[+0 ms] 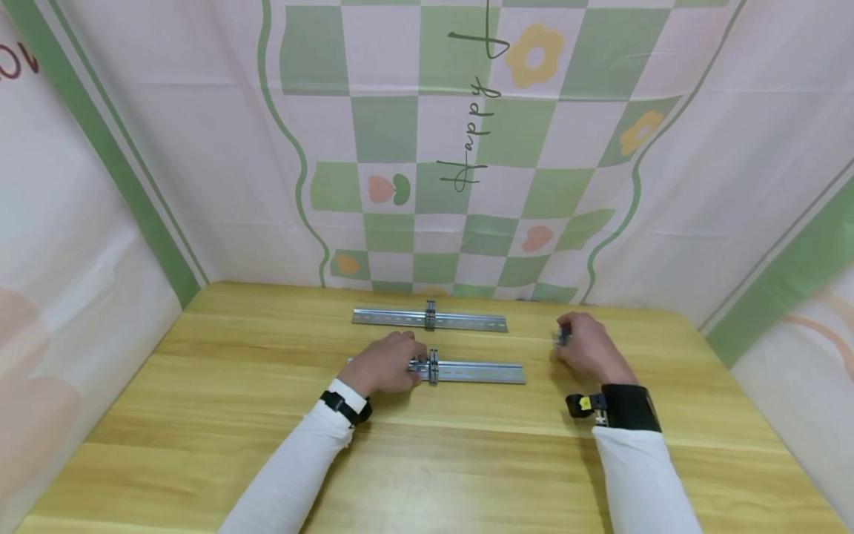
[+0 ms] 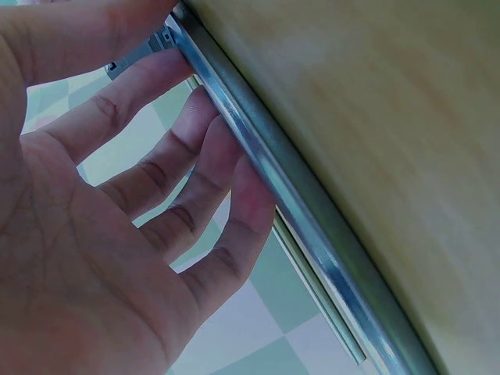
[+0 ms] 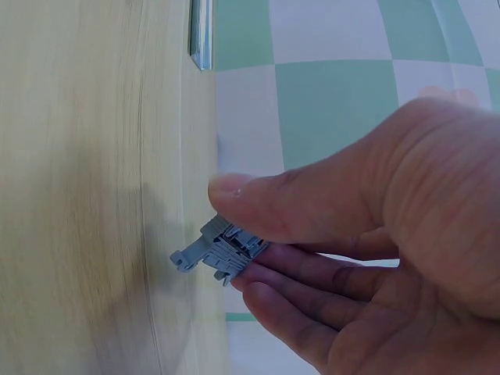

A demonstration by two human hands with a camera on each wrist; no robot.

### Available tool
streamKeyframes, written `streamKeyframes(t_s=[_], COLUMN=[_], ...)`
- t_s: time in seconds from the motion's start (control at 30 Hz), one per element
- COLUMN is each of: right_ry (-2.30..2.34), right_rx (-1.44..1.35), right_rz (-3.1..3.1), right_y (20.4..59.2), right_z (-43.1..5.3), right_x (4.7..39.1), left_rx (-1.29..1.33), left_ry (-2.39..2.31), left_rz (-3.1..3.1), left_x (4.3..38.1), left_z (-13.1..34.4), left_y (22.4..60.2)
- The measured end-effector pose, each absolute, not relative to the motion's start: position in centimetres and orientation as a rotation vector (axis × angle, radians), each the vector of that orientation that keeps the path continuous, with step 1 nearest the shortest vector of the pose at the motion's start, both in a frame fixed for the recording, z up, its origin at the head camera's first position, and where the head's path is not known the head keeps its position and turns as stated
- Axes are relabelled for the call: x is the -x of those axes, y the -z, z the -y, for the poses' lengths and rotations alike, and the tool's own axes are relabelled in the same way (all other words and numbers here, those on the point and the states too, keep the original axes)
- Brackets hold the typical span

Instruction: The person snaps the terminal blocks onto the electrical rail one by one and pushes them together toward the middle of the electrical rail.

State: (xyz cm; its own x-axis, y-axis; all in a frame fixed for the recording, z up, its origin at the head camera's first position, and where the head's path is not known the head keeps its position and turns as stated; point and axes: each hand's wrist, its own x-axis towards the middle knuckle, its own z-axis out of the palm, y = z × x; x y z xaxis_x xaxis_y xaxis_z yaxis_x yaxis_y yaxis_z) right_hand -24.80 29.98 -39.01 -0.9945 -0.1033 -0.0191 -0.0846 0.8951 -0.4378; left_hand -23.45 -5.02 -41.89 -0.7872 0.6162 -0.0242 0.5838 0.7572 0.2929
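Note:
My left hand [image 1: 387, 363] grips the near slotted metal DIN rail [image 1: 483, 373] left of its middle, covering most of that half. In the left wrist view its fingertips [image 2: 248, 180] lie along the rail's side. Just right of the fingers, grey terminal blocks [image 1: 434, 368] are clipped on this rail. Off to the right, my right hand [image 1: 588, 345] pinches a small grey terminal block [image 3: 226, 250] between thumb and fingers, close over the table. Part of the block is hidden by the thumb.
Behind the near rail lies a second DIN rail [image 1: 387, 317], roughly parallel, with grey terminal blocks [image 1: 430, 315] around its middle. Both rails are on a wooden table [image 1: 440, 475]. A printed checkered cloth [image 1: 454, 148] hangs along the table's back edge, with more cloth at both sides.

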Motion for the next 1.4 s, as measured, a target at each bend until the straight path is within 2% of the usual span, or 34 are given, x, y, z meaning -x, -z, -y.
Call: streamKeyframes(t_s=[1.4], right_ry=[0.927], right_rx=[0.396], right_rz=[-2.931], right_y=[39.0], right_z=[-27.5], right_x=[25.0], left_rx=[-0.957], left_ry=[-0.450], left_rz=[-2.826], left_x=[23.6], left_z=[5.1], left_y=[41.9])
